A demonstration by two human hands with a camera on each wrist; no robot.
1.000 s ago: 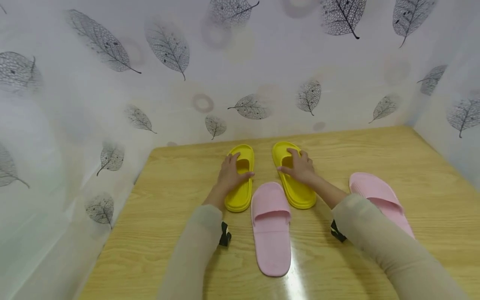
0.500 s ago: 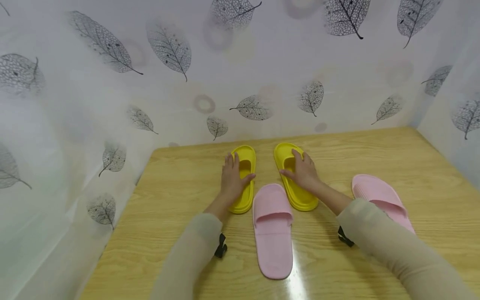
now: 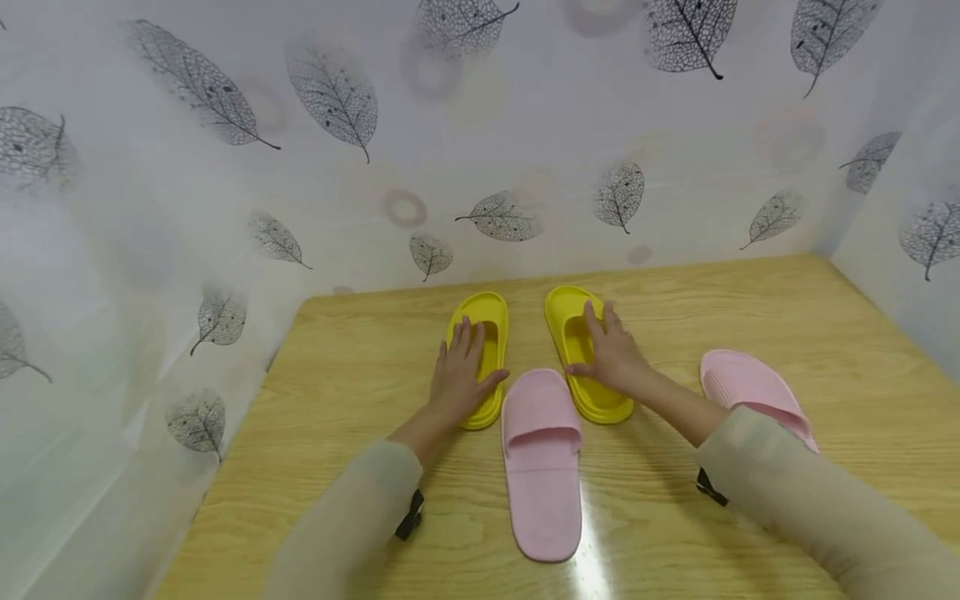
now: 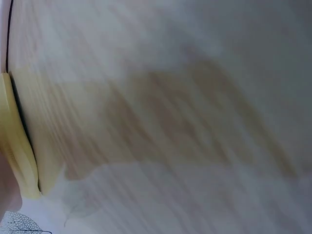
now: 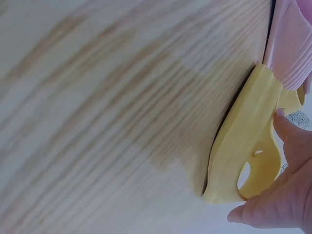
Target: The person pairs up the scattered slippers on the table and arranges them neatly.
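Note:
Two yellow slippers lie sole-down near the wall in the head view. Over the left yellow slipper [image 3: 489,307] is my left hand [image 3: 457,382], its fingers straight and the thumb apart. My right hand [image 3: 618,360] hovers at the right yellow slipper [image 3: 600,407] with fingers spread. In the right wrist view, this slipper's side [image 5: 239,136] shows beside the thumb and a finger, which do not grip it. Only the edge of the yellow slipper [image 4: 12,131] and a bit of my hand [image 4: 9,190] appear in the left wrist view. Whether the fingers touch the slippers is unclear.
A pink slipper [image 3: 546,508] lies in front, its toe between the yellow heels. Another pink slipper [image 3: 750,379] lies to the right, partly covered by my right sleeve [image 3: 810,492]. A leaf-printed covering [image 3: 562,150] rises behind the wooden surface [image 3: 360,350].
Both hands have eased back slightly toward me from the yellow slippers' straps, and their fingers have straightened. The slippers stay where they were.

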